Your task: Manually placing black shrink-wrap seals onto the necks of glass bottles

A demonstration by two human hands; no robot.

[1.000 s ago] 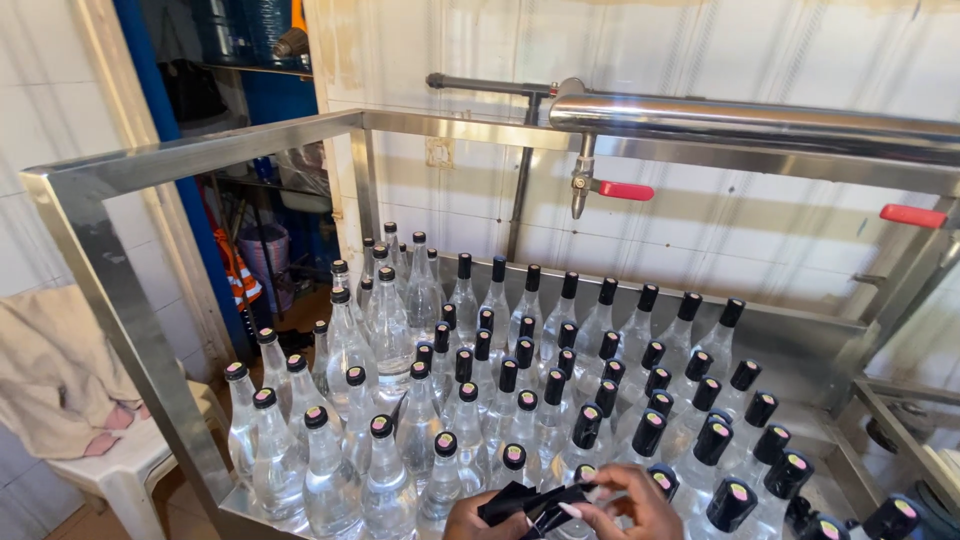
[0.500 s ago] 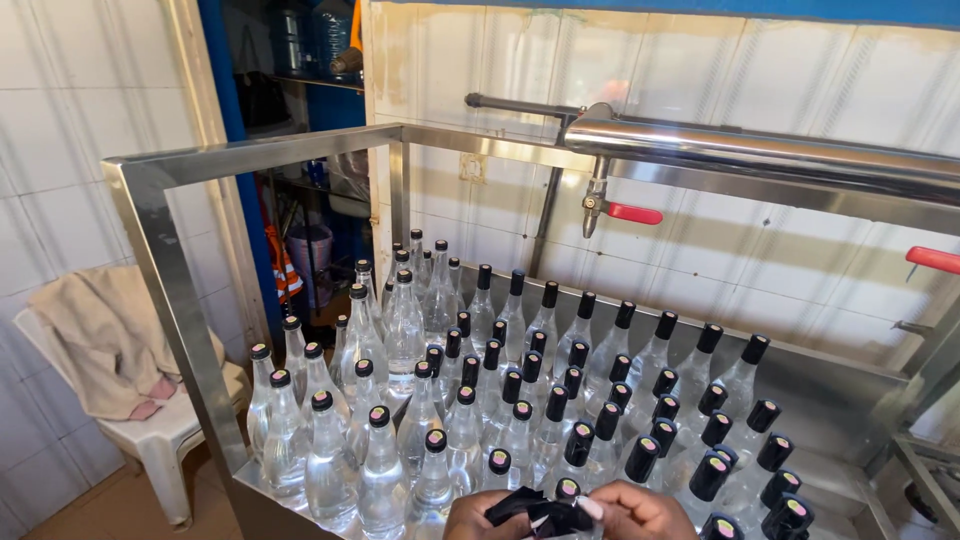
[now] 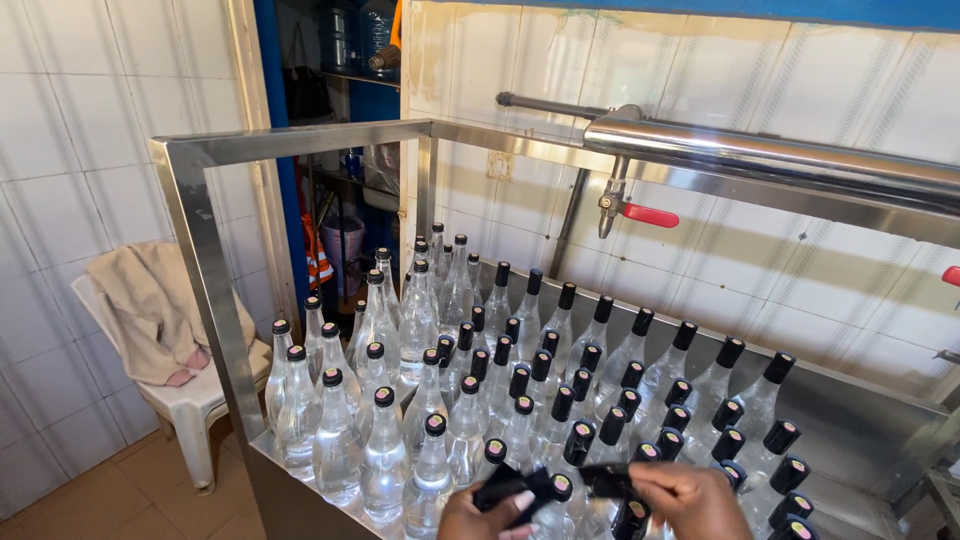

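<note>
Left hand (image 3: 490, 512): grip closed, fingers pinching a black cap sleeve (image 3: 505, 485). Right hand (image 3: 690, 500): grip closed on a second black sleeve (image 3: 605, 482). Both sleeves sit at the bottom edge of view, just above the front row of bottles (image 3: 430, 470), between my hands.

Procedure, as I judge it:
1. Open the sleeve w/ thumb and forefinger so it rounds out; flat sleeves snag on the cap.
2. Keep it upright over the nearest capped bottle neck (image 3: 560, 490), then seat it straight, no tilt.
3. Work w/ light pressure; bottles stand touching each other, so a sideways push could rock the neighbours.

Surface: steel tray desk (image 3: 880, 440) inside a steel frame (image 3: 200, 260), packed w/ clear glass bottles, black caps; those at right already carry long black sleeves, those at left show short caps only.

Room: white tiled wall (image 3: 800, 250), steel pipe (image 3: 760, 155) w/ red-handled tap (image 3: 640, 212) above the tray, white plastic chair (image 3: 190, 400) w/ a beige cloth (image 3: 150, 310) at left, blue door frame (image 3: 270, 100) behind.
</note>
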